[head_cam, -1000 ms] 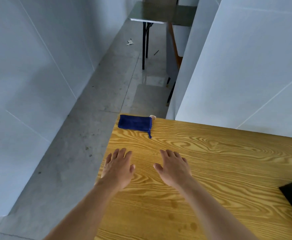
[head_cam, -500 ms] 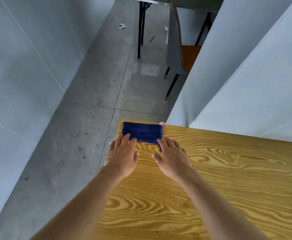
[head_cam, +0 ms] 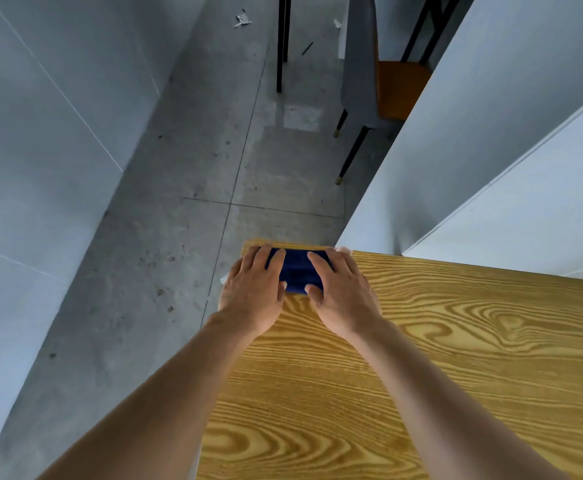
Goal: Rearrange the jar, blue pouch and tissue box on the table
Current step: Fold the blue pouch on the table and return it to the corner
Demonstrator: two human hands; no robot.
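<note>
The blue pouch [head_cam: 297,271] lies flat at the far left corner of the wooden table [head_cam: 439,358]. My left hand [head_cam: 252,292] covers its left end and my right hand [head_cam: 342,292] covers its right end. On both hands the fingers reach over the pouch's far edge and the thumbs sit at its near edge. Only the middle strip of the pouch shows between the hands. Neither the jar nor the tissue box is in view.
The table's left edge drops to a grey concrete floor [head_cam: 179,237]. White wall panels [head_cam: 491,168] stand right behind the table's far edge. Further off are a grey chair [head_cam: 359,81] with an orange seat and black table legs [head_cam: 280,46].
Both hands have slid forward from the bare table top onto the blue pouch and now cover its two ends. The view has tilted further down.
</note>
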